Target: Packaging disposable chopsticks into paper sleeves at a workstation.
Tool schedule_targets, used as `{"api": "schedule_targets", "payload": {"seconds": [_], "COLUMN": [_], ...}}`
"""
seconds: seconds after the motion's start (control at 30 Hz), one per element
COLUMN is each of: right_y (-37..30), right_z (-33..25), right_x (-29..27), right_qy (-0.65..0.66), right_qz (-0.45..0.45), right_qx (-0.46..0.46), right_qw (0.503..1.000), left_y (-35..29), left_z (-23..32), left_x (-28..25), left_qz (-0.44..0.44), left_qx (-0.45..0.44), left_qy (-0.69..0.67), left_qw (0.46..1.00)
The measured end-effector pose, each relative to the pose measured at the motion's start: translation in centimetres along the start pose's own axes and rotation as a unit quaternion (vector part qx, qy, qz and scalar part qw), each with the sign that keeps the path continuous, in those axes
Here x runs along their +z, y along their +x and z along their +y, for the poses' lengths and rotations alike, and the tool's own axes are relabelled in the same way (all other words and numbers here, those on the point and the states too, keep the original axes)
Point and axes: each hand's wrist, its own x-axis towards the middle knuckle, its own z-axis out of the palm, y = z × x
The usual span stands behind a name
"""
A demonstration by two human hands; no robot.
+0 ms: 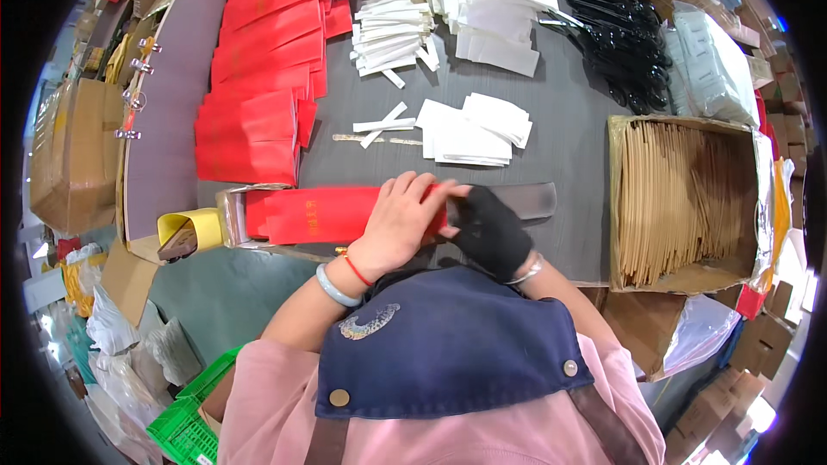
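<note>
A stack of long red paper envelopes lies across the near edge of the table, its left end inside a small box. My bare left hand bends over the right end with its fingers closed on a red envelope; its thumb is hidden. Close against those fingertips is my right hand, in a black fingerless glove. Motion smears its fingers, and I cannot make out what they hold. Beyond the glove a dark see-through plastic strip lies flat. White cards and several narrow white strips rest just past my hands.
Overlapping red envelopes run up the left side beside a grey board. White bundles and black looped cords lie farther back. A carton of brown sticks stands at right; a yellow holder is at left.
</note>
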Motion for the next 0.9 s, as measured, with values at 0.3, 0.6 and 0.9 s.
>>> {"api": "schedule_targets", "payload": {"seconds": [0.3, 0.6, 0.9], "right_y": [-0.4, -0.9, -0.3], "right_z": [-0.8, -2.0, -2.4], "right_x": [-6.6, -5.1, -4.1], "right_qy": [-0.320, -0.365, -0.344], "right_qz": [0.046, 0.000, -0.108], "right_qx": [0.006, 0.032, 0.031], "right_qw": [0.946, 0.931, 0.932], "left_y": [3.2, -3.5, -3.9], "left_z": [-4.3, -2.3, -2.8], "left_x": [-9.2, 0.0, 0.4], "left_qz": [-0.056, 0.037, 0.046], "left_qx": [0.120, -0.282, -0.291], "left_qy": [0.029, 0.070, 0.012], "left_qw": [0.991, 0.956, 0.955]}}
